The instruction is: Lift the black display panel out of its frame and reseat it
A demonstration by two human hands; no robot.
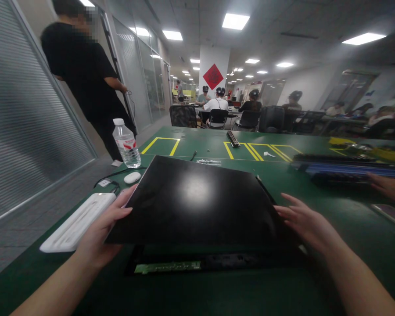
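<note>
A large glossy black panel [197,202] lies tilted over a dark frame with a green circuit strip [167,267] showing along its near edge. My left hand [102,228] grips the panel's left edge, thumb on top and fingers hidden underneath. My right hand [307,224] rests at the panel's right edge with its fingers stretched out and spread, touching the edge. The panel's near edge seems raised off the frame.
A white keyboard [75,221], a white mouse [132,177] and a water bottle [127,145] sit at left on the green table [316,184]. Another person's hand [390,188] reaches by dark parts at right. A person in black stands at left; others sit far back.
</note>
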